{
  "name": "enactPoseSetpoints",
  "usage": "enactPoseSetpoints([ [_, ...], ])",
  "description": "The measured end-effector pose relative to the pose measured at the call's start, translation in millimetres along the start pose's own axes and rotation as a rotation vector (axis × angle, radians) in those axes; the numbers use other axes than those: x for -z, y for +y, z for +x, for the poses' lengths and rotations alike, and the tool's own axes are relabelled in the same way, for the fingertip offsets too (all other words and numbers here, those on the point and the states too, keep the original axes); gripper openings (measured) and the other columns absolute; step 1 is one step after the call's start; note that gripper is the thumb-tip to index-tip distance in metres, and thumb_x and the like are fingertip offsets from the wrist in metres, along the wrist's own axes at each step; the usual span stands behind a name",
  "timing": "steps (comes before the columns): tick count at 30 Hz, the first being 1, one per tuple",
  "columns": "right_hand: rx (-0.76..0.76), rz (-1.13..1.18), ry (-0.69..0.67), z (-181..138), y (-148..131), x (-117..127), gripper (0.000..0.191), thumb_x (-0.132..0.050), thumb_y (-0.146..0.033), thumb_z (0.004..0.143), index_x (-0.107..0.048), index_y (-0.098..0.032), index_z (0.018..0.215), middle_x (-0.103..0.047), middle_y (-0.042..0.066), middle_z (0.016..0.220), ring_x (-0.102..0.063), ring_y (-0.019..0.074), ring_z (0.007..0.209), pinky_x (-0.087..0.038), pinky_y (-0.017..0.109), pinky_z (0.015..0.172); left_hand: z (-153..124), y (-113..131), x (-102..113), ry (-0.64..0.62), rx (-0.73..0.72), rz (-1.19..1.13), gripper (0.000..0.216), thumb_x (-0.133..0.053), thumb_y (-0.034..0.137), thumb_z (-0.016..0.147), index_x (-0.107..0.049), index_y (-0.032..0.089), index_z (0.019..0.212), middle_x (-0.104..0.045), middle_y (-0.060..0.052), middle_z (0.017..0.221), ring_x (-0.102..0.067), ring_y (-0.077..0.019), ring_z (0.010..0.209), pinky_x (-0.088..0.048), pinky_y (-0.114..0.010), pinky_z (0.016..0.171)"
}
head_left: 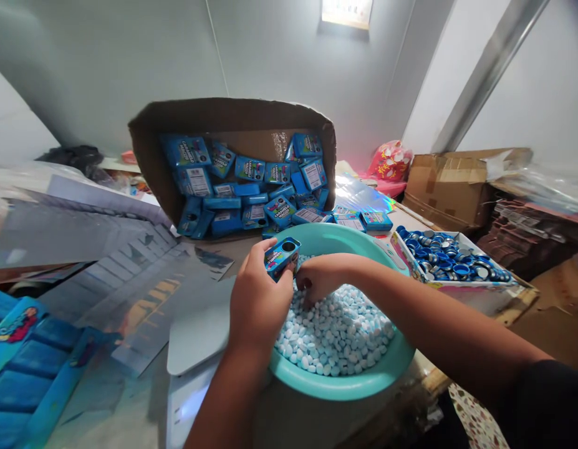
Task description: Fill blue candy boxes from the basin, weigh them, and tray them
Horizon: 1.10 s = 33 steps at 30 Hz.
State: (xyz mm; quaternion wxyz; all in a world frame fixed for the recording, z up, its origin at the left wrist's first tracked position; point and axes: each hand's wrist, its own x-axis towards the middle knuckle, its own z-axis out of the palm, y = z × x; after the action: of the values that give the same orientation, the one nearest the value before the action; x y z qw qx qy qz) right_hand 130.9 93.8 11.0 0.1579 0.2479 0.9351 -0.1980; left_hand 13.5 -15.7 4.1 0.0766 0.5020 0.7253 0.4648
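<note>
My left hand [260,299] grips a small blue candy box [283,257], tilted, with an uncovered round hole in its top end. Beneath and beside it is a turquoise basin [349,388] filled with small pale blue and white candies [333,340]. My right hand [323,277] reaches into the candies near the basin's far left side, close under the box. Its fingers are curled into the candies, and the fingertips are partly hidden.
Behind the basin, a cardboard carton [232,115] lies on its side with many blue boxes [279,211]. At right, a tray holds blue and silver caps [450,255]. A pale flat device [199,337] stands left of the basin; blue display packs [24,380] lie farther left.
</note>
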Motion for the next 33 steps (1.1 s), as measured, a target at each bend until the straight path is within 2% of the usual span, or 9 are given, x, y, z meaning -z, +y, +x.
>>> enactPoseSetpoints([
  [4, 0.005, 0.075, 0.007, -1, 3, 1, 0.012, -0.077, -0.019, 0.074, -0.080, -0.015, 0.084, -0.073, 0.002, 0.073, -0.057, 0.0139, 0.060, -0.036, 0.025, 0.054, 0, 1, 1, -0.005, 0.003, 0.008, 0.045, -0.070, 0.027, 0.083, -0.060, 0.024, 0.127, -0.070, -0.008, 0.124, -0.066, -0.0277, 0.115, -0.053, -0.042, 0.100],
  [6, 0.004, 0.123, 0.032, -5, 7, 5, 0.010, -0.075, -0.016, 0.075, -0.080, -0.015, 0.083, -0.072, 0.002, 0.072, -0.058, 0.0132, 0.061, -0.037, 0.024, 0.056, 0, 1, 1, -0.004, 0.001, 0.014, 0.046, -0.069, 0.027, 0.083, -0.060, 0.025, 0.127, -0.070, -0.008, 0.123, -0.066, -0.0275, 0.115, -0.052, -0.041, 0.100],
  [13, -0.120, 0.022, 0.414, -21, 21, 28, 0.005, -0.074, -0.018, 0.079, -0.078, -0.015, 0.078, -0.067, 0.001, 0.069, -0.049, 0.0114, 0.059, -0.032, 0.027, 0.056, -1, 0, 1, -0.025, 0.004, 0.007, 0.045, -0.068, 0.023, 0.082, -0.060, 0.025, 0.126, -0.070, -0.007, 0.122, -0.067, -0.0265, 0.113, -0.052, -0.040, 0.098],
  [17, -0.159, 0.096, 0.591, -20, 22, 32, 0.009, -0.070, -0.016, 0.081, -0.075, -0.015, 0.074, -0.061, -0.001, 0.063, -0.048, 0.0107, 0.058, -0.031, 0.026, 0.055, -1, 0, -1, -0.051, -0.039, 0.023, 0.043, -0.070, 0.020, 0.080, -0.062, 0.026, 0.122, -0.072, -0.006, 0.114, -0.069, -0.0242, 0.104, -0.053, -0.036, 0.091],
  [21, -0.151, 0.373, 0.800, -14, 26, 29, 0.012, -0.069, -0.023, 0.085, -0.073, -0.014, 0.077, -0.063, 0.000, 0.063, -0.054, 0.0117, 0.059, -0.037, 0.024, 0.055, -2, 0, -2, -0.070, -0.086, 0.044, 0.037, -0.069, 0.019, 0.080, -0.064, 0.028, 0.116, -0.073, -0.003, 0.108, -0.069, -0.0229, 0.099, -0.053, -0.035, 0.086],
  [26, 0.014, 0.801, 0.926, -10, 29, 27, 0.015, -0.070, -0.029, 0.085, -0.071, -0.014, 0.082, -0.068, 0.003, 0.068, -0.064, 0.0149, 0.065, -0.050, 0.026, 0.063, -2, 0, -2, -0.115, -0.126, 0.037, 0.030, -0.068, 0.017, 0.081, -0.066, 0.027, 0.109, -0.072, -0.001, 0.109, -0.068, -0.0215, 0.101, -0.051, -0.034, 0.087],
  [30, 0.075, 1.152, 0.883, -9, 18, 26, 0.018, -0.077, -0.031, 0.080, -0.071, -0.015, 0.086, -0.070, 0.003, 0.076, -0.068, 0.0139, 0.069, -0.058, 0.028, 0.072, -2, 0, -3, -0.134, -0.150, 0.045, 0.029, -0.069, 0.017, 0.081, -0.066, 0.027, 0.109, -0.072, -0.001, 0.110, -0.068, -0.0218, 0.103, -0.050, -0.035, 0.088],
  [33, 0.095, 1.262, 0.785, -9, 10, 23, 0.021, -0.084, -0.030, 0.074, -0.071, -0.016, 0.084, -0.069, 0.001, 0.072, -0.069, 0.0129, 0.069, -0.059, 0.028, 0.075, -2, 0, -3, -0.125, -0.149, 0.049, 0.029, -0.070, 0.018, 0.081, -0.066, 0.025, 0.109, -0.072, -0.002, 0.109, -0.067, -0.0222, 0.102, -0.050, -0.035, 0.088],
])
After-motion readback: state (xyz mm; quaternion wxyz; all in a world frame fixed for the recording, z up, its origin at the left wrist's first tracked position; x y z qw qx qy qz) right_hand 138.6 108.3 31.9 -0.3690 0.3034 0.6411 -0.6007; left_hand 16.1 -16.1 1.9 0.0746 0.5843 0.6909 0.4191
